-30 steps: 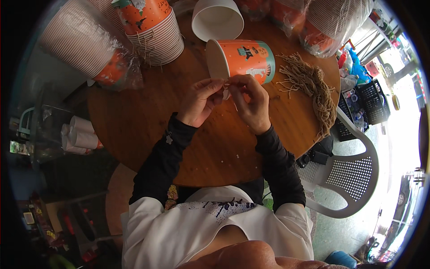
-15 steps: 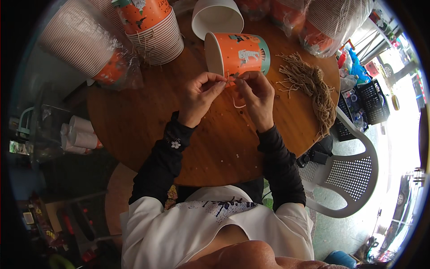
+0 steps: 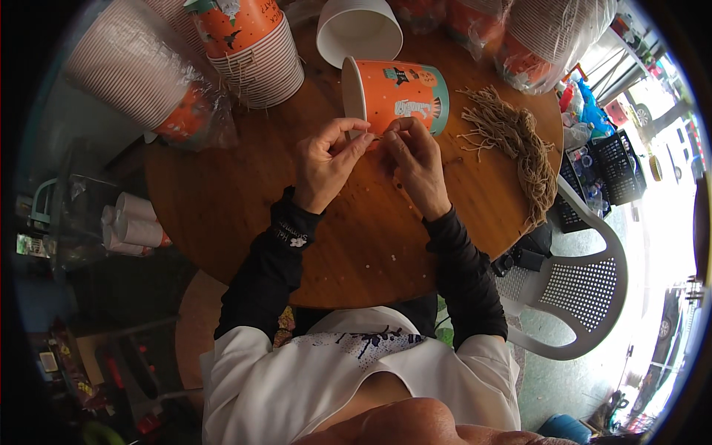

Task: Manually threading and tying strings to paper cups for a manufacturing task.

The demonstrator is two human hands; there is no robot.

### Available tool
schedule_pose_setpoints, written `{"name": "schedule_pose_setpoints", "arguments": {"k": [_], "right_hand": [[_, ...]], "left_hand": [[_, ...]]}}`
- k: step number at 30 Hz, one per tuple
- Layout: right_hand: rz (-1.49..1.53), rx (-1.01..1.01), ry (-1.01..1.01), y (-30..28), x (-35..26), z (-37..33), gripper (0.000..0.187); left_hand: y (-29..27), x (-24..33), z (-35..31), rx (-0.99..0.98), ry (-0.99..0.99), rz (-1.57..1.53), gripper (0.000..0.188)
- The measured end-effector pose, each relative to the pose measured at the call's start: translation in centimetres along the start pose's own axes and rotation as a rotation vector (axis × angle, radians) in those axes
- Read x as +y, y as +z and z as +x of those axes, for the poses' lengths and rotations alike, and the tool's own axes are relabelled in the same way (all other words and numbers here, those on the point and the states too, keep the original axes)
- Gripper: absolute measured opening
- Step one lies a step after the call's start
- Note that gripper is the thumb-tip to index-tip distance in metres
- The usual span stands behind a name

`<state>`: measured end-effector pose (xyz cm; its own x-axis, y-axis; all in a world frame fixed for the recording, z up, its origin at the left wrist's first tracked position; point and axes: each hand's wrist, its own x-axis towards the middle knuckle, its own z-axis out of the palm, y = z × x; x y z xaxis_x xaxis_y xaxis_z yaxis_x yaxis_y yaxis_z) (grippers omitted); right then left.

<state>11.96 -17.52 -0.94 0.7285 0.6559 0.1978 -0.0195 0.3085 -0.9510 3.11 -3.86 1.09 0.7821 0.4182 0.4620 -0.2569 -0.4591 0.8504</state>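
Note:
An orange paper bucket (image 3: 380, 95) with a green base band lies on its side on the round wooden table (image 3: 348, 230), its white-rimmed mouth facing left. At the bucket's near side, my left hand (image 3: 326, 162) pinches thumb against forefinger. My right hand (image 3: 417, 163) pinches just beside it, the two sets of fingertips almost meeting. A bit of thin cord (image 3: 377, 138) shows between them; most of it is hidden by the fingers. To the right of the bucket lies a loose bundle of tan cords (image 3: 528, 159).
Behind the bucket, a white paper bucket (image 3: 360, 33) lies tipped over. Stacked buckets (image 3: 259, 63) stand at the far left, beside a plastic-wrapped stack (image 3: 133, 67). More wrapped buckets (image 3: 545, 44) are at the far right. A grey plastic chair (image 3: 582, 297) stands right of the table.
My right hand has shifted slightly left and turned, and the cord end that hung below the fingers no longer shows there. The bucket has rolled a little, its printed figures shifting downward.

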Motion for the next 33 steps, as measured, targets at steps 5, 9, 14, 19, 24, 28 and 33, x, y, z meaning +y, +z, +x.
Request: {"name": "schedule_pose_setpoints", "arguments": {"k": [5, 9, 14, 19, 24, 28, 33], "right_hand": [[-0.035, 0.039, -0.067, -0.2, 0.0, 0.0, 0.009], [-0.002, 0.052, -0.089, -0.3, 0.1, 0.1, 0.007], [0.245, 0.102, 0.07, -0.9, 0.0, 0.0, 0.005], [0.423, 0.09, 0.091, -0.6, -0.2, 0.0, 0.004], [0.143, 0.048, -0.131, -0.6, 0.5, 0.2, 0.002], [-0.124, 0.086, -0.202, 0.0, 0.2, -0.3, 0.003], [-0.298, 0.074, -0.267, 0.4, 0.3, -0.7, 0.003]], "left_hand": [[-0.3, -1.0, 0.2, 0.005, 0.053, -0.043, 0.009], [-0.8, -1.3, 0.2, -0.054, 0.076, 0.001, 0.01], [-1.0, -2.4, 0.3, -0.059, 0.012, 0.076, 0.011], [0.1, -2.7, 0.2, -0.011, -0.035, -0.099, 0.011], [-0.9, -4.6, 0.8, 0.03, 0.255, 0.151, 0.013], [-0.2, -2.4, 0.3, 0.074, 0.399, 0.291, 0.042], [0.7, -2.9, 0.2, 0.048, 0.503, 0.373, 0.034]]}}
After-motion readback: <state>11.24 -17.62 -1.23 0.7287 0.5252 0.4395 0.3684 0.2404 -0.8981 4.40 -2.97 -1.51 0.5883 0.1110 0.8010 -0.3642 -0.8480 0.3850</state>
